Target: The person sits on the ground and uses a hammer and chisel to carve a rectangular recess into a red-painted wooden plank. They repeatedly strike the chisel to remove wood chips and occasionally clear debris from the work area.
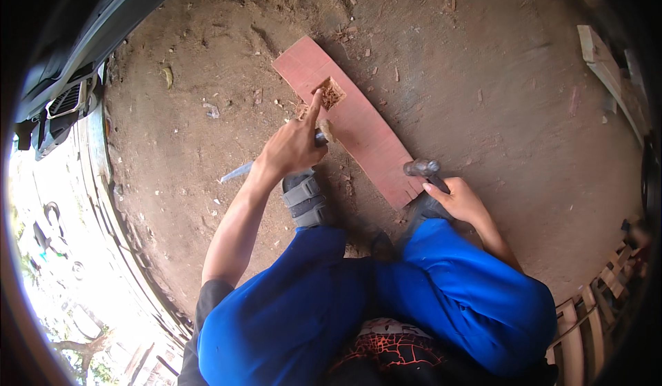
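Note:
A reddish wooden plank point(372, 141) lies slantwise on the dirt in front of me, with a square recess point(334, 95) cut near its far end and filled with loose shavings. My left hand point(293, 144) is over the plank's left edge. Its index finger stretches out to the recess, while the other fingers wrap round a chisel point(238, 172). The blade sticks out to the left of the hand, and the handle end shows on the right. At the plank's near end, my right hand point(458, 200) grips a hammer point(422, 168), whose metal head rests on or just above the wood.
My sandalled left foot point(305, 200) is beside the plank, between bent knees in blue trousers point(276, 303). Wood chips lie scattered over the dirt ground point(483, 96). Timber pieces point(607, 68) stand at the far right, and slatted wood point(586, 324) at the near right.

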